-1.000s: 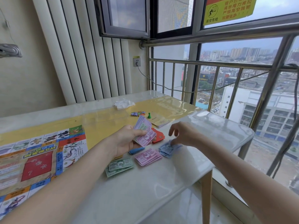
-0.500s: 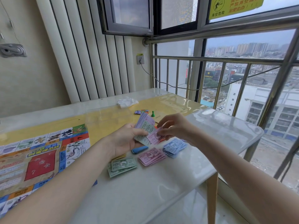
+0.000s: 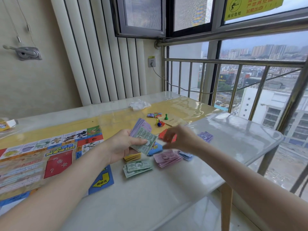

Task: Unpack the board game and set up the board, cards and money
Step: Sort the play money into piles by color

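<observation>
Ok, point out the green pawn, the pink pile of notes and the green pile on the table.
green pawn (image 3: 166, 116), head view, on its body.
pink pile (image 3: 167, 158), head view, top note's middle.
green pile (image 3: 138, 167), head view, top note's middle.

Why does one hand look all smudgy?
Head view: the right hand is smeared by motion blur, while the left hand gripping the play money looks sharp; window glare shines on the table.

the right hand (image 3: 180, 139) is motion-blurred, its grip unreadable; the board (image 3: 41, 157) runs off the left edge.
</observation>
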`<state>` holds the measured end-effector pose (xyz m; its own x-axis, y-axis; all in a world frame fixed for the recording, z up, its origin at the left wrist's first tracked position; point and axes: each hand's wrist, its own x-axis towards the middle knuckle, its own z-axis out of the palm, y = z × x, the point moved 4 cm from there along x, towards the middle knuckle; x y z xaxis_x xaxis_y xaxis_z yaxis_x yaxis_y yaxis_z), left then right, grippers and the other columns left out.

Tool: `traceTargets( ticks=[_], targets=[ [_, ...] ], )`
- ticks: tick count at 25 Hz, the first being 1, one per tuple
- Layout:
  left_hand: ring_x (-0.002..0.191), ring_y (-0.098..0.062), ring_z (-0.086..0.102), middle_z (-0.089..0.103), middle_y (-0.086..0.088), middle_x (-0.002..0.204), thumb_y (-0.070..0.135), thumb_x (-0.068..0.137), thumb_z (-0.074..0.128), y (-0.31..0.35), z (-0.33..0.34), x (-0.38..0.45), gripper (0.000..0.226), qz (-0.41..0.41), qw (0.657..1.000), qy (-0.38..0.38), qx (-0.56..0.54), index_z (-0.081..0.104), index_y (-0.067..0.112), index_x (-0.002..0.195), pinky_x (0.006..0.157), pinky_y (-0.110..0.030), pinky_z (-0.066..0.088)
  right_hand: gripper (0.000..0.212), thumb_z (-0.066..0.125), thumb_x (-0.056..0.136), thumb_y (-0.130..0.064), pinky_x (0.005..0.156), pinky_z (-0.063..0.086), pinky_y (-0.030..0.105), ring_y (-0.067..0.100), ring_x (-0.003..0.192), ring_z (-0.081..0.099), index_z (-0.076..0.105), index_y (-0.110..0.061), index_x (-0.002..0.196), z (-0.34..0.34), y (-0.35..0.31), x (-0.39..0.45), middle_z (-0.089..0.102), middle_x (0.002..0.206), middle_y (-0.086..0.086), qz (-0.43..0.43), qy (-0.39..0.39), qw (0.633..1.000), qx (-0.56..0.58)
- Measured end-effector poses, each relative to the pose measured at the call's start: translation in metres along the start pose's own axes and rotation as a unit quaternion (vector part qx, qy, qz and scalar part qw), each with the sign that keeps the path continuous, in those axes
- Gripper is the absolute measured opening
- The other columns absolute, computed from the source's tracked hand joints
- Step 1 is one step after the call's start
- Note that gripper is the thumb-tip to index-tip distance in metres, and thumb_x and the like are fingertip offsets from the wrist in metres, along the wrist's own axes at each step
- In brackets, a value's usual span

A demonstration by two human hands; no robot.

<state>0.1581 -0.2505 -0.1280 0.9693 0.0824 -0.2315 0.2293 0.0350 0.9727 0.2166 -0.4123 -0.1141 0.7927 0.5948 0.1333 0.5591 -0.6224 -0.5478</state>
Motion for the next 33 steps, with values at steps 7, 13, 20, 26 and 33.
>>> traceTargets(
  ticks=[7,13,20,26,33],
  targets=[
    [0.079,-0.019,0.07,0.07,-0.013,0.092,0.004,0.091,0.052,0.003,0.012,-0.003,0.022,-0.003,0.998,-0.046,-0.049,0.058,-0.002,0.111,0.071,-0.027,0.058,0.008,0.07,0.077,-0.003,0.052,0.036,0.029,0.016,0.048,0.046,0.065,-0.007,0.081,0.0,-0.012,0.009,0.06,0.066,0.014,0.049,0.0,0.973,0.226],
    [0.067,-0.014,0.069,0.069,-0.012,0.089,-0.001,0.091,0.049,0.009,-0.004,-0.006,0.016,0.024,0.998,-0.021,-0.061,0.06,0.003,0.1,0.061,-0.023,0.058,0.013,0.067,0.079,0.002,0.045,0.04,0.015,0.008,0.046,0.048,0.07,-0.001,0.091,-0.008,-0.014,0.014,0.06,0.064,0.01,0.012,0.026,0.95,0.311],
    [0.06,-0.012,0.067,0.067,-0.009,0.084,0.0,0.086,0.057,0.007,-0.007,-0.006,0.021,0.057,0.997,0.046,-0.038,0.058,0.004,0.107,0.056,-0.023,0.057,0.013,0.072,0.075,-0.005,0.057,0.044,0.028,0.016,0.057,0.052,0.066,-0.014,0.069,0.0,-0.032,0.019,0.064,0.069,0.009,-0.006,0.014,0.969,0.248],
    [0.071,-0.015,0.07,0.069,-0.012,0.089,0.001,0.092,0.049,0.007,-0.004,-0.012,0.016,0.032,0.997,-0.035,-0.064,0.061,-0.001,0.103,0.064,-0.023,0.058,0.019,0.069,0.075,0.004,0.058,0.048,0.024,0.017,0.06,0.055,0.065,-0.005,0.091,-0.007,-0.03,0.018,0.06,0.066,0.002,0.0,0.014,0.98,0.201],
    [0.079,-0.023,0.065,0.066,-0.013,0.093,-0.002,0.081,0.064,0.011,-0.011,-0.009,0.027,0.065,0.995,0.069,-0.021,0.058,0.001,0.107,0.065,-0.027,0.057,0.019,0.07,0.075,0.001,0.066,0.053,0.027,0.016,0.066,0.058,0.07,-0.005,0.094,-0.004,-0.036,0.015,0.066,0.081,0.012,-0.004,-0.005,0.979,0.205]
  ],
)
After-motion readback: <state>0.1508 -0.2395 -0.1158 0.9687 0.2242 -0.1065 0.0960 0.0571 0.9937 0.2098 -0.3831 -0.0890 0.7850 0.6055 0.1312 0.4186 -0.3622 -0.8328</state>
